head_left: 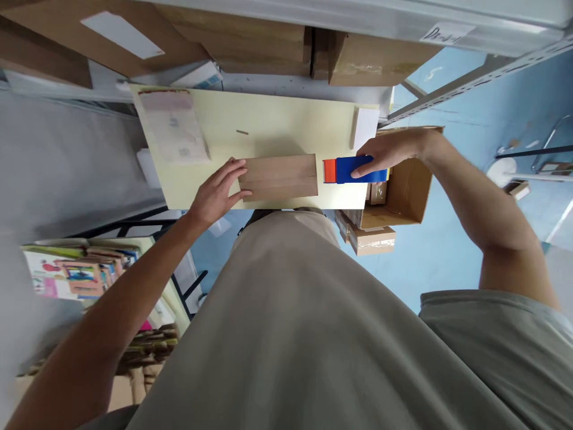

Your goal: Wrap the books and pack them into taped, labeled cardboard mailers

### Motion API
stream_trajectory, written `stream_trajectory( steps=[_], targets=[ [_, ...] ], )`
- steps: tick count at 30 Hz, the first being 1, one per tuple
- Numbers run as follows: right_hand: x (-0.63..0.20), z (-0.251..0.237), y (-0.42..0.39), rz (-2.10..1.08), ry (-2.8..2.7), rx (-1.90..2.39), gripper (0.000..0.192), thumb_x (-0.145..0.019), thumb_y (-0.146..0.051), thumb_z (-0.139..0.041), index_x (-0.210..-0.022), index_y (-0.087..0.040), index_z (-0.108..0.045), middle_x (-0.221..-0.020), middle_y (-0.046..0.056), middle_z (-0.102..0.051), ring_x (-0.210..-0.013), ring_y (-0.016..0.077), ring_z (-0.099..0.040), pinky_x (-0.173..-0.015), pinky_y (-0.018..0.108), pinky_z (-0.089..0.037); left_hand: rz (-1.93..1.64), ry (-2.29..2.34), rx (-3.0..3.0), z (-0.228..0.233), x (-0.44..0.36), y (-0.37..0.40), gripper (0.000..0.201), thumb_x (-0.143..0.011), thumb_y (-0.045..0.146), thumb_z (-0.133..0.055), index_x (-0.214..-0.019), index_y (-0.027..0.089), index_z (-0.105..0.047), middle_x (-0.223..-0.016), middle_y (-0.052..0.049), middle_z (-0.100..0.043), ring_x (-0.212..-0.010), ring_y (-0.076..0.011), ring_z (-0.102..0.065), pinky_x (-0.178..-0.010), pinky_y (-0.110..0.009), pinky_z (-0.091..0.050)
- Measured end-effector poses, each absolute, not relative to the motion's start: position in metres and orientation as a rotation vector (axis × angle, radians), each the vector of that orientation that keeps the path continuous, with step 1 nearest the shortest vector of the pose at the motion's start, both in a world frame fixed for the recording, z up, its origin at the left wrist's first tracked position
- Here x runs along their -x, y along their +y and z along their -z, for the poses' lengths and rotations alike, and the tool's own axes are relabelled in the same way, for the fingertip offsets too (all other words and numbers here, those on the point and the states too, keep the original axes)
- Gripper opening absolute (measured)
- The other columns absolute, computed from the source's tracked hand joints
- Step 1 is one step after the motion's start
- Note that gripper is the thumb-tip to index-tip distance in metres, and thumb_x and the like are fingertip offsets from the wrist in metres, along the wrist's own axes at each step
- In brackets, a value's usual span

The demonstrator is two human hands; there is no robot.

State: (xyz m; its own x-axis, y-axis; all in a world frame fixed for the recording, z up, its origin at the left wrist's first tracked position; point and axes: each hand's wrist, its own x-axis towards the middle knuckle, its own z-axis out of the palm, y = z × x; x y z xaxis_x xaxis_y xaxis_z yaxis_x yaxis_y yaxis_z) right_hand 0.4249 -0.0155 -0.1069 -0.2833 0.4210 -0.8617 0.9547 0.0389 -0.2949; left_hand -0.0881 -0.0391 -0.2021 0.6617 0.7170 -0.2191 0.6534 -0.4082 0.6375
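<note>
- Cardboard box (280, 177): flat on the pale tabletop (268, 122), between both hands, long axis running hand to hand.
- Left hand (217, 194): fingers spread, pressing the box's near end, gripping nothing.
- Right hand (389, 152): arm bent, grasping the blue tape dispenser (351, 170), its orange end facing the box.

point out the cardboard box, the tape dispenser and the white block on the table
cardboard box (280, 177), head view, middle of its top face.
tape dispenser (342, 170), head view, blue body beside the orange end.
white block (364, 126), head view, centre of its face, at the table's right edge.
</note>
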Motion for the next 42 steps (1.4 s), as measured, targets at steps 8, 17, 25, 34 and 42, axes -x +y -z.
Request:
stream_trajectory(
  steps=[8,17,25,34,42],
  targets=[
    [-0.417,0.140,-0.008,1.456,1.719,-1.171,0.072,-0.100,-0.088,-0.066,-0.121,-0.021,-0.080,-0.108,0.010,-0.084,-0.098,0.0299,-0.075,-0.082,0.038,-0.051,0.038,1.095,-2.239,0.177,0.080,-0.042,0.067,-0.112,0.060,-0.063,-0.172,0.031,-0.056,-0.179,-0.016,-0.056,-0.176,-0.0452,-0.041,-0.144,-0.075,-0.032],
    [-0.414,0.143,-0.018,1.483,1.780,-1.177,0.069,-0.104,-0.086,-0.065,-0.118,-0.021,-0.082,-0.106,0.009,-0.086,-0.094,0.0282,-0.078,-0.081,0.036,-0.052,0.120,1.033,-2.235,0.187,-0.065,-0.073,0.141,-0.085,0.086,-0.086,-0.190,0.016,-0.021,-0.198,-0.024,-0.011,-0.183,-0.0548,0.003,-0.147,-0.080,-0.002],
    [-0.430,0.136,-0.026,1.531,1.813,-1.173,0.071,-0.105,-0.086,-0.066,-0.120,-0.018,-0.081,-0.107,0.010,-0.084,-0.097,0.0273,-0.075,-0.081,0.036,-0.050,0.091,1.029,-2.226,0.209,-0.084,-0.072,0.120,-0.097,0.089,-0.067,-0.188,0.020,-0.032,-0.195,-0.020,-0.026,-0.184,-0.0501,-0.009,-0.149,-0.076,-0.002],
    [-0.461,0.135,-0.024,1.497,1.807,-1.141,0.062,-0.107,-0.080,-0.067,-0.117,-0.020,-0.080,-0.105,0.007,-0.082,-0.094,0.0271,-0.074,-0.081,0.036,-0.049,0.132,1.058,-2.213,0.207,-0.087,-0.071,0.120,-0.097,0.093,-0.064,-0.186,0.018,-0.035,-0.194,-0.024,-0.026,-0.183,-0.0521,-0.009,-0.146,-0.080,0.000],
    [-0.425,0.139,-0.046,1.328,1.768,-1.328,0.059,-0.109,-0.073,-0.066,-0.130,-0.018,-0.078,-0.107,0.016,-0.083,-0.103,0.0361,-0.077,-0.085,0.042,-0.051,0.116,1.072,-2.208,0.208,-0.087,-0.071,0.120,-0.096,0.094,-0.065,-0.186,0.020,-0.036,-0.195,-0.023,-0.026,-0.184,-0.0513,-0.008,-0.147,-0.080,0.001]
  ],
)
